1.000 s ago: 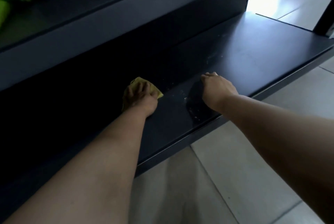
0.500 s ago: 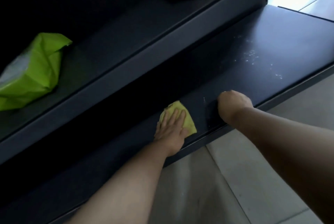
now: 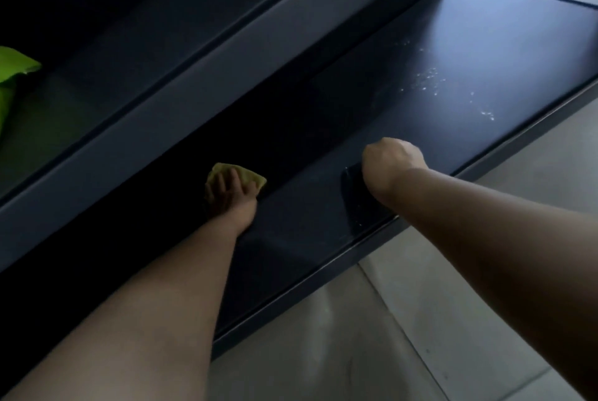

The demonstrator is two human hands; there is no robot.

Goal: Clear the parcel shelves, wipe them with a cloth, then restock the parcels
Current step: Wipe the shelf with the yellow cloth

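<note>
A small yellow cloth (image 3: 250, 176) lies on the dark bottom shelf (image 3: 485, 44), deep in the shadow under the shelf above. My left hand (image 3: 230, 196) presses flat on the cloth with its fingers spread. My right hand (image 3: 391, 159) rests as a fist on the same shelf near its front edge, to the right of the cloth; its fingers are tucked under and nothing shows in it. A bright green parcel (image 3: 13, 77) lies on the upper shelf (image 3: 136, 99) at the far left, cut off by the frame.
White specks of dust (image 3: 430, 80) dot the bottom shelf to the right of my right hand. Pale floor tiles (image 3: 420, 336) run along the shelf's front edge. The back of the lower shelf is too dark to see.
My left hand has slid the cloth back and to the left, from the shelf's front edge into the shadow. My view has dropped, so the brown box above is out of sight.
</note>
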